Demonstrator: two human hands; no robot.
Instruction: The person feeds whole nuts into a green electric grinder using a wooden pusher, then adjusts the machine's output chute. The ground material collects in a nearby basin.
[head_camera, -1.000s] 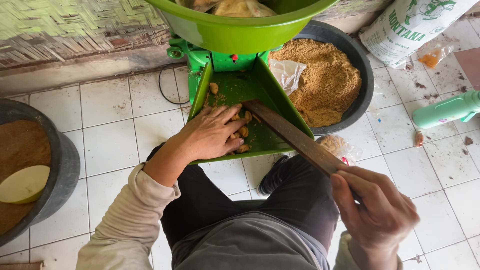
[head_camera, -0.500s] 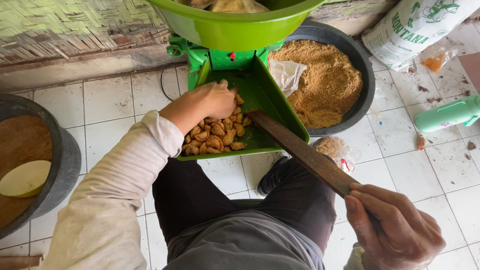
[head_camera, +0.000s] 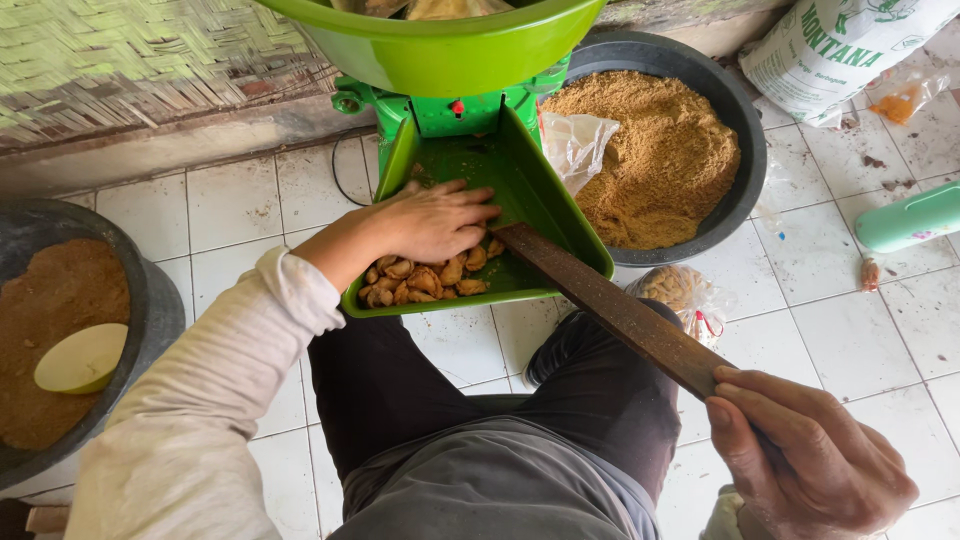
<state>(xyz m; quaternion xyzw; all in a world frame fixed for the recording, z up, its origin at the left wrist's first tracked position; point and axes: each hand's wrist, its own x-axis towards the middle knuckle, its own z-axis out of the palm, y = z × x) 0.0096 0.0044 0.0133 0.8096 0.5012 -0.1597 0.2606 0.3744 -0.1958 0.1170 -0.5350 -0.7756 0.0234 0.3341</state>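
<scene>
The left hand (head_camera: 430, 222) lies open, palm down, on brown pieces (head_camera: 425, 278) heaped low in the green tray (head_camera: 540, 205); they look light, dry and brittle, best scooped loosely. The right hand (head_camera: 810, 460) grips a stiff wooden stick (head_camera: 610, 305) by its end. A white printed sack (head_camera: 850, 40) sits top right, a clear bag (head_camera: 575, 145) beside the tub (head_camera: 745, 150).

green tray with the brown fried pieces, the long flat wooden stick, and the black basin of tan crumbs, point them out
green tray (head_camera: 545, 205), head view, bare floor of the tray
long flat wooden stick (head_camera: 620, 310), head view, middle of the blade
black basin of tan crumbs (head_camera: 748, 150), head view, right rim
</scene>
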